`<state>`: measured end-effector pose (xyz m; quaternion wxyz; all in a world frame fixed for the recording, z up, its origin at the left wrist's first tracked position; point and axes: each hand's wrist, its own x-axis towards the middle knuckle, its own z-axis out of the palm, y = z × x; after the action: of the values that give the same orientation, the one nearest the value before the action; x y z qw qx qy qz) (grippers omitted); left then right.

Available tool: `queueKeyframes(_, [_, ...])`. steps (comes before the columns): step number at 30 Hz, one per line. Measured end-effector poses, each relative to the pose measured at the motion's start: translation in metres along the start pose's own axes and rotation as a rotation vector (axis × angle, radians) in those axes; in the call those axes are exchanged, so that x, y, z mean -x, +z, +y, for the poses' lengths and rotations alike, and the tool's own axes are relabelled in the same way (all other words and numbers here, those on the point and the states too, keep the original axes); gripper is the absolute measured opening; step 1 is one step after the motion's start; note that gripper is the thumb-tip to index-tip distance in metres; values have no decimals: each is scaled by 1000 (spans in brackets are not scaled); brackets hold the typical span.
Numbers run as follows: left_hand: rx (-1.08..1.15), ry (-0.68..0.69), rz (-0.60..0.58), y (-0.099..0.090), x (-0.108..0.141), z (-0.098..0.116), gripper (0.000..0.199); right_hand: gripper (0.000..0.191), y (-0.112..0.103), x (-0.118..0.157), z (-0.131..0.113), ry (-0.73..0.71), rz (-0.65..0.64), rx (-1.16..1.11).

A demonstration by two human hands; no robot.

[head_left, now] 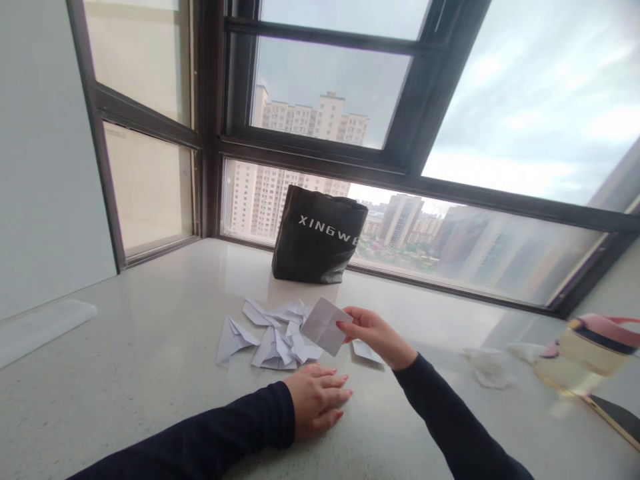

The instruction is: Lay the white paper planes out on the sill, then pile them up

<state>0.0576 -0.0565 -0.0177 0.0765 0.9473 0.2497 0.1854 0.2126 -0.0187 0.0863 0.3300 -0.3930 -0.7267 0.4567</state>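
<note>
Holding paper [324, 325] over pale windowside counter [150, 380]

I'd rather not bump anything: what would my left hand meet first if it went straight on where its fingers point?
Probably your dark right sleeve, near the cuff; your left hand points across toward it. Depth is unclear, though, so it might pass beneath.

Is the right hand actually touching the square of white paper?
Touching. The head view shows the right hand pinching the square of white paper by its right side, thumb overlapping the visible face.
</note>
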Motion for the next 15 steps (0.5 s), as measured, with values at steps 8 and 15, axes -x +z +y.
queueKeyframes(8, [23,29,-13,-2,0,-2,38,49,-84,15,31,281,102,113])
queueKeyframes(15, [25,37,-18,-2,1,-2,39,32,-95,15,73,420,120,380])
